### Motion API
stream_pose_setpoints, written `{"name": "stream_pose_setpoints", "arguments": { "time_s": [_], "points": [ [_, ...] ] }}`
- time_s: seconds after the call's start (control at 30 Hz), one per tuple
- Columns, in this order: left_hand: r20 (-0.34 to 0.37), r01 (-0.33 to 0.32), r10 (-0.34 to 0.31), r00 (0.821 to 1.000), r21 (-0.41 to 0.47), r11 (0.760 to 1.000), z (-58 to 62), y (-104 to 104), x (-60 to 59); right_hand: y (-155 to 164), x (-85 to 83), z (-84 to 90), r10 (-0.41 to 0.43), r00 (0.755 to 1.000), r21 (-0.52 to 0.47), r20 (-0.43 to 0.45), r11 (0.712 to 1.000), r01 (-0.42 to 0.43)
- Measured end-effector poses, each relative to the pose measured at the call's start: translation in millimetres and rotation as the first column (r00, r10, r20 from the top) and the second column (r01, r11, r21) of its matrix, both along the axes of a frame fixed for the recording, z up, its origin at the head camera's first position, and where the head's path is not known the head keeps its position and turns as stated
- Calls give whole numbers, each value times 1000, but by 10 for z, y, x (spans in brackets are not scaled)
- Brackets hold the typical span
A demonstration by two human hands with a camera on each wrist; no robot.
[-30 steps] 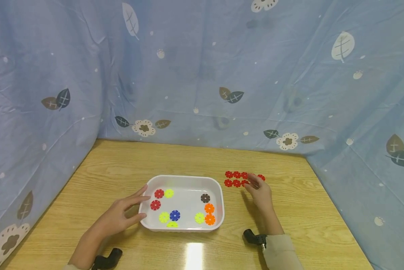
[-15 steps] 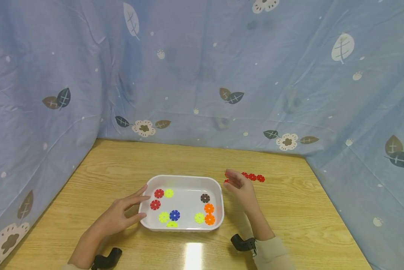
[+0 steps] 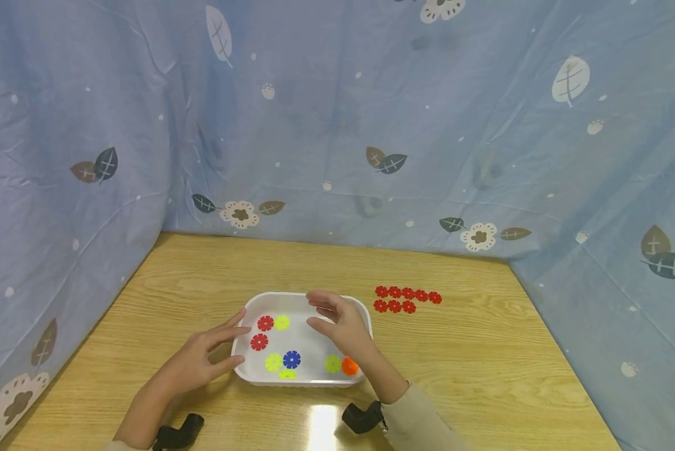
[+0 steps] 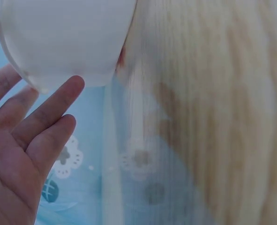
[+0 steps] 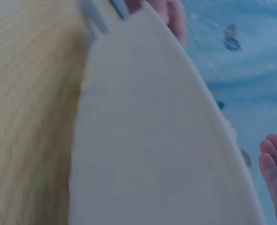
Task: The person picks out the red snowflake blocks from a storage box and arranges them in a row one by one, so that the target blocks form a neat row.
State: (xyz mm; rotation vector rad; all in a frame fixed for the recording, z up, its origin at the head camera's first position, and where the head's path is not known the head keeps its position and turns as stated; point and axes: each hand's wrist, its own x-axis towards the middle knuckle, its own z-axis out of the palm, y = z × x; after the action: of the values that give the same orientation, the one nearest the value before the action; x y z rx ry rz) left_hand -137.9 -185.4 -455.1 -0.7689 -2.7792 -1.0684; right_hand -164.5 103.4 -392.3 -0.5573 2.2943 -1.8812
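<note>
A white plastic tray (image 3: 303,383) holds several notched plastic discs: two red discs (image 3: 259,341) at the left, yellow ones (image 3: 274,362), a blue disc (image 3: 292,359) and an orange disc (image 3: 350,366). My left hand (image 3: 198,363) rests at the tray's left end, fingers spread, their tips by the rim. Over the tray's right half hovers my right hand (image 3: 343,326), its fingers bent loosely with nothing seen between them. It hides the brown disc and another orange one. In the right wrist view the tray's wall (image 5: 143,117) stands large beside the fingers (image 5: 274,164).
Right of the tray, several red discs (image 3: 408,293) lie in two rows on the wooden table (image 3: 484,351). A blue patterned cloth (image 3: 326,125) hangs behind and at both sides. Black camera mounts (image 3: 362,418) sit at the wrists.
My right hand has moved left from the red discs on the table to above the tray. The red discs it covered show again. My left hand has stayed put.
</note>
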Motion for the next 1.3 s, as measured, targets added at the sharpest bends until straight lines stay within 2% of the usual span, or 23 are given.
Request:
{"name": "stream_pose_setpoints", "arguments": {
  "time_s": [0.1,0.2,0.37,0.43,0.57,0.73,0.93,1.13,1.3],
  "points": [
    [4,8,-8,1000,1,1000,-4,2,-2,-154,34,54,35,999,32,2,999,-35],
    [2,27,-27,1000,13,1000,-8,2,-7,-277,34,24,57,998,60,-9,997,-57],
    [20,45,-46,999,38,998,-1,-4,-11,-457,-72,-195,87,996,120,-27,989,-83],
    [11,50,-51,999,35,998,-1,-10,-13,-527,-120,-278,85,996,142,-7,986,-83],
    [-1,50,-50,999,25,998,-8,-13,-17,-653,-154,-333,83,994,165,76,982,-94],
    [21,36,-37,999,46,998,-8,-8,-12,-759,-168,-395,75,987,236,140,966,-106],
    [17,43,-44,999,61,997,12,-1,1,-808,-176,-517,83,992,380,94,918,-113],
    [35,34,-37,999,67,997,7,0,3,-858,-181,-616,96,995,470,36,877,-101],
    [-16,77,-76,997,52,996,-3,-23,-12,-918,-190,-661,113,993,583,-27,809,-76]
  ]
}}
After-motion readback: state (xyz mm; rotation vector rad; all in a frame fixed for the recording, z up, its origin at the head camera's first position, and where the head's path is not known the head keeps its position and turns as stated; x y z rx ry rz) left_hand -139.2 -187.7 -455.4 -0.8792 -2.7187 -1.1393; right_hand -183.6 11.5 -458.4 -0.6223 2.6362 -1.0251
